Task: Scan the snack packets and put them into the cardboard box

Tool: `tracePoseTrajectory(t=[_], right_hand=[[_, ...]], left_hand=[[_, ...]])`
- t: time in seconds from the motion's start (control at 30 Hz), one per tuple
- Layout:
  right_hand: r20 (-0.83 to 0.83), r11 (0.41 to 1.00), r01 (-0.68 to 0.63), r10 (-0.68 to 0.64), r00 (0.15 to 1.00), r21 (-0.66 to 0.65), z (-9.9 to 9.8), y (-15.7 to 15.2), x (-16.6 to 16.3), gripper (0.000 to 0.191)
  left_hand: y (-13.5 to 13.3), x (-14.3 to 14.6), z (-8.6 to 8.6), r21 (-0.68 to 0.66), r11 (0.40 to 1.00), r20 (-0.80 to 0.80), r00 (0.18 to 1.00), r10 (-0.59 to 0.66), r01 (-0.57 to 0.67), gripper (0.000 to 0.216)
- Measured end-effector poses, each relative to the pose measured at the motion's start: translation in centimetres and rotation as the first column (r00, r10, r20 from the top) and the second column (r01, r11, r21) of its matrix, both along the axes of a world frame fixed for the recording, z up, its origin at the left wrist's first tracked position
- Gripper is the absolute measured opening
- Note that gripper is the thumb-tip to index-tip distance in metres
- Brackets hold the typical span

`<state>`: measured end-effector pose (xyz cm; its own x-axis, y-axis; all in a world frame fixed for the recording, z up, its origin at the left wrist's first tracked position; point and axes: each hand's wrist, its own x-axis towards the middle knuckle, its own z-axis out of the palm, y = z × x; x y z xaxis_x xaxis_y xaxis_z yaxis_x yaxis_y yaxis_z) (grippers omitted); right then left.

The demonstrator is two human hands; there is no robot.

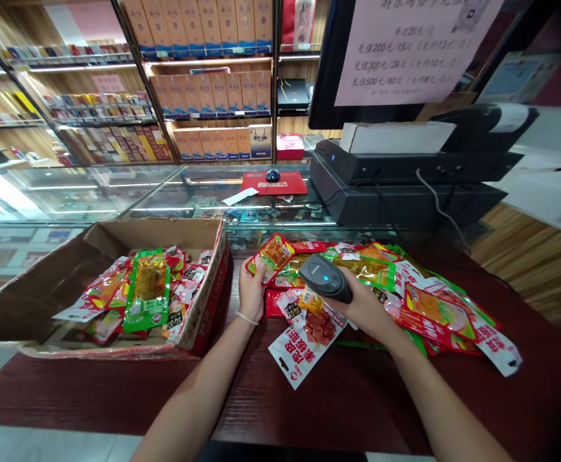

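My left hand (251,292) is closed on a red snack packet (277,254) with a clear window, raised just over the heap of packets. In my right hand (364,305) is a dark grey handheld barcode scanner (325,277) with a blue light on top, its head angled towards the left hand. Beneath it lies a white and red snack packet (304,346) with a picture of brown pieces. To the right spreads a heap of red, green and white packets (434,308). My right fingers are partly hidden behind the scanner's handle.
An open cardboard box (208,282) with several packets inside, one green packet (148,289) on top, stands at the left of the dark red table (242,398). Behind are a glass counter (160,192), a mouse (273,174) on a red mat and a monitor (323,83).
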<state>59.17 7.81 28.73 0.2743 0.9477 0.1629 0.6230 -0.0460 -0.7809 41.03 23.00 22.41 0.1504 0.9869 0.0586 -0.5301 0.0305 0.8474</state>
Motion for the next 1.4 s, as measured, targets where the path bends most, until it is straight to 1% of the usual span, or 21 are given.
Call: tracePoseTrajectory(t=[0.17,0.3,0.37,0.43,0.47,0.53,0.63,0.7,0.77,0.8,0.83,0.9,0.93,0.97,1.0,1.03,1.1,1.13,1.2,1.27,1.4], right_hand=[[0.016,1.0,-0.016,0.016,1.0,0.015,0.0,-0.1,0.2,0.033],[0.012,1.0,0.007,-0.007,1.0,0.015,0.3,-0.3,0.1,0.036],[0.006,0.999,0.018,-0.018,1.0,0.04,0.2,-0.3,0.1,0.041],[-0.001,0.997,0.022,-0.022,1.0,0.077,0.0,-0.3,0.3,0.043],[-0.005,0.995,0.025,-0.024,1.0,0.094,-0.2,-0.2,0.4,0.044],[-0.006,0.994,0.031,-0.03,1.0,0.108,-0.4,-0.2,0.6,0.044],[-0.013,0.992,0.043,-0.041,0.999,0.115,-0.7,-0.1,0.5,0.049],[-0.009,0.992,0.041,-0.04,0.999,0.116,-0.7,-0.1,0.3,0.051],[0.0,0.993,0.03,-0.03,1.0,0.116,-0.7,-0.1,-0.1,0.05],[0.005,0.993,0.019,-0.019,1.0,0.117,-0.7,-0.1,-0.3,0.049],[0.011,0.993,0.006,-0.007,1.0,0.119,-0.7,-0.1,-0.6,0.048],[0.02,0.992,-0.023,0.021,1.0,0.122,-0.6,0.1,-1.1,0.046],[0.018,0.992,-0.037,0.035,0.999,0.12,-0.6,0.2,-1.4,0.045],[0.011,0.992,-0.045,0.044,0.999,0.114,-0.5,0.3,-1.8,0.045],[-0.001,0.993,-0.044,0.044,0.999,0.106,-0.5,0.5,-2.1,0.045],[-0.015,0.995,-0.04,0.042,0.999,0.096,-0.5,0.6,-2.5,0.045],[-0.037,0.996,-0.034,0.037,0.999,0.077,-0.5,0.9,-3.4,0.045],[-0.041,0.997,-0.04,0.043,0.998,0.072,-0.5,1.0,-3.9,0.046],[-0.033,0.995,-0.073,0.075,0.997,0.069,-0.5,1.2,-4.7,0.048],[-0.008,0.993,-0.095,0.096,0.995,0.066,-0.5,1.2,-5.5,0.049],[-0.001,0.993,-0.104,0.104,0.995,0.054,-0.3,1.2,-6.0,0.051]], left_hand=[[0.1,0.0,-0.3,0.011,1.0,0.006,1.0,0.0,0.0,0.041],[0.2,0.1,-0.7,0.035,0.999,-0.055,0.998,0.02,-0.019,0.042],[0.1,0.1,-0.3,0.078,0.996,-0.111,0.992,0.056,-0.048,0.041],[-0.3,0.1,0.8,0.141,0.985,-0.172,0.977,0.123,-0.099,0.038],[-0.7,0.1,1.7,0.178,0.976,-0.193,0.968,0.158,-0.123,0.036],[-1.6,-0.3,4.1,0.248,0.958,-0.207,0.958,0.199,-0.145,0.035],[-3.3,-1.8,8.3,0.363,0.924,-0.215,0.953,0.211,-0.122,0.035],[-4.3,-3.9,10.9,0.454,0.883,-0.264,0.928,0.264,-0.122,0.034],[-4.8,-7.0,12.8,0.558,0.814,-0.313,0.867,0.387,-0.162,0.031],[-4.9,-8.8,13.3,0.615,0.764,-0.327,0.819,0.472,-0.195,0.03],[-4.9,-10.8,13.7,0.672,0.703,-0.331,0.756,0.564,-0.23,0.029],[-4.6,-14.6,13.9,0.771,0.576,-0.344,0.583,0.736,-0.272,0.029],[-4.4,-16.4,13.8,0.801,0.542,-0.377,0.488,0.787,-0.255,0.03],[-4.1,-17.9,13.7,0.812,0.547,-0.438,0.405,0.803,-0.206,0.032],[-3.7,-19.2,13.6,0.8,0.585,-0.519,0.338,0.785,-0.133,0.034],[-3.4,-20.2,13.4,0.764,0.643,-0.606,0.284,0.743,-0.052,0.034],[-3.0,-21.3,13.0,0.665,0.742,-0.739,0.217,0.637,0.085,0.031],[-2.8,-21.5,12.8,0.632,0.766,-0.771,0.203,0.604,0.12,0.028],[-2.7,-21.4,12.4,0.618,0.776,-0.782,0.195,0.592,0.126,0.025],[-2.8,-21.2,12.3,0.63,0.767,-0.773,0.194,0.605,0.118,0.023],[-3.6,-20.3,13.0,0.654,0.743,-0.754,0.201,0.625,0.141,0.023]])
